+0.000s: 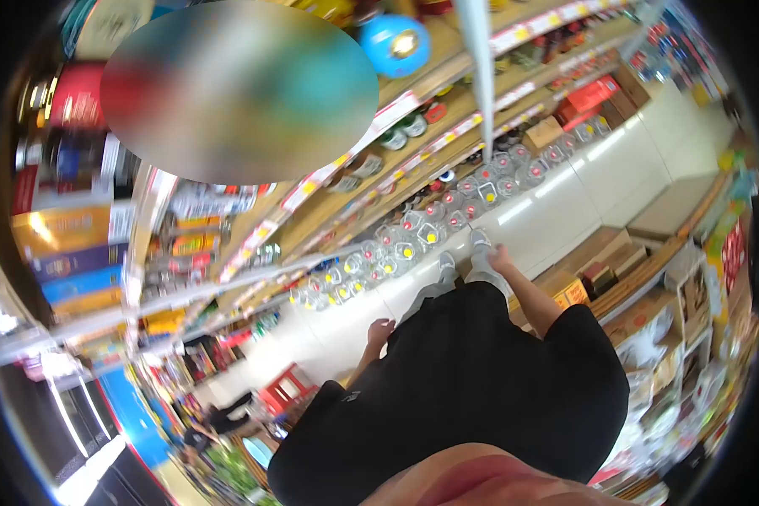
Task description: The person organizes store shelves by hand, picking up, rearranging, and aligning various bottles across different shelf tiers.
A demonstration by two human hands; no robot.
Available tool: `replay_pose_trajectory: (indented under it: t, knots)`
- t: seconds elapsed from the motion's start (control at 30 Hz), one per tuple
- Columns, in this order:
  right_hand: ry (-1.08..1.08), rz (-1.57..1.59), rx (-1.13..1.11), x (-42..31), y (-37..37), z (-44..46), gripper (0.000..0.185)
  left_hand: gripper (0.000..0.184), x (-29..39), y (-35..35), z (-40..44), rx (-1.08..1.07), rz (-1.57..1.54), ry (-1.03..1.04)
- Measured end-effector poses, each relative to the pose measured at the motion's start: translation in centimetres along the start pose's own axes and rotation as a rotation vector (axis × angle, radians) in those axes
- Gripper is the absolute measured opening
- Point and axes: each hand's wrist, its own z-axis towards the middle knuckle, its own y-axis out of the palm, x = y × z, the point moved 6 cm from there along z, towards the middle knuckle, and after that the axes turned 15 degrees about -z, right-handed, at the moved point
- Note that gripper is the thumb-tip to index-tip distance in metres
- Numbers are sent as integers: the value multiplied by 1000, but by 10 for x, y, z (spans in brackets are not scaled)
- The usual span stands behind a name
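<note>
Both arms hang low, and the left hand [380,331] shows beside the black short-sleeved shirt [481,379], its fingers looking curled. The right hand [499,258] comes out past the pale grey trousers [485,277], just beside them in view. Is either one gripping? Too small and blurred: I cannot tell whether the fingers are pressed together or pinching anything.

Ahead of the shoes, here's the crowd: clear plastic jugs with red and yellow caps [431,237], lined up on the glossy white tile floor [557,211], blocking the foot of the long wooden shelves with price strips [437,74]. A white upright post [482,76] cuts across those shelves, and a big blurred oval hides a stretch at upper left, with a shiny round blue object [395,45] poking out beside it.

Over to the right, brown cardboard boxes [589,244] crowd the aisle, an orange-yellow printed box [570,295] among them. Off to the left, a red box-shaped object with a pale front [288,386] stands on the tiles, beyond the left arm.
</note>
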Motion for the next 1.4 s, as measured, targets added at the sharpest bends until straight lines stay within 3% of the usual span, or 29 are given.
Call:
replay_pose_trajectory:
  t: [0.03, 0.07, 0.1, 0.13, 0.2, 0.3, 0.33, 0.4, 0.53, 0.57, 0.67, 0.7, 0.8, 0.93, 1.0, 1.1, 1.13, 1.17, 1.2, 1.23, 1.27, 1.3, 1.4]
  knots:
    - [37, -56, 6, 31, -6, -1, 50, 50, -61, 14, 1, 32, 77, 242]
    - [74, -92, -159, 61, -8, 0, 43, 49, -92, 19, -20, 13, 26, 149]
    - [188, 164, -270, 59, -42, -29, 40, 48, -120, 25, -36, -2, -31, 59]
    - [298, 100, -227, 97, -25, -25, 41, 47, -140, 32, -50, -17, -99, -26]
    - [308, -168, -429, 107, -45, -32, 44, 50, -169, 47, -66, 39, -345, -58]
    - [289, 91, -435, 72, -66, -44, 31, 57, -176, 75, -91, 124, -707, -258]
    - [315, 143, -432, 70, -55, -34, 29, 61, -162, 64, -101, 140, -803, -443]
    - [272, 150, -379, 32, -47, -23, 24, 64, -165, 58, -93, 196, -693, -347]
    - [128, 221, -318, -65, 0, -13, 24, 60, -200, 42, -90, 256, -576, -210]
    - [109, 168, -295, -96, 15, -19, 26, 57, -216, 32, -94, 250, -628, -276]
    - [32, 243, -330, -200, 71, -78, 26, 57, -335, 75, -55, 372, -952, -330]
    - [-95, 58, -462, -233, 93, -99, 26, 56, -355, 75, -56, 357, -1031, -371]
    - [-589, -172, -460, -317, 150, -169, 23, 54, -427, 65, -84, 361, -1107, -485]
    - [-787, -289, -354, -418, 187, -249, 22, 48, -497, 57, -114, 530, -1016, -525]
    - [-898, -321, -330, -460, 216, -252, 23, 47, -515, 42, -142, 646, -1050, -515]
    - [-1241, -290, -212, -574, 244, -286, 24, 43, -530, 33, -181, 886, -1133, -537]
    - [-1140, -165, -313, -611, 253, -292, 29, 42, -533, 36, -192, 952, -1172, -551]
    - [-1113, -265, -273, -653, 263, -300, 29, 40, -537, 48, -195, 962, -1189, -562]
    - [-1222, -207, -121, -700, 248, -340, 31, 39, -542, 65, -197, 972, -1205, -575]
    - [-1194, -169, -139, -740, 247, -361, 34, 38, -545, 78, -201, 985, -1219, -587]
    - [-1314, -84, 7, -776, 284, -324, 37, 37, -537, 87, -213, 961, -1138, -614]
    - [-1221, -70, -81, -812, 284, -343, 41, 36, -524, 82, -219, 943, -1057, -632]
    - [-1174, -33, 197, -912, 313, -334, 50, 33, -483, 46, -242, 990, -1026, -674]
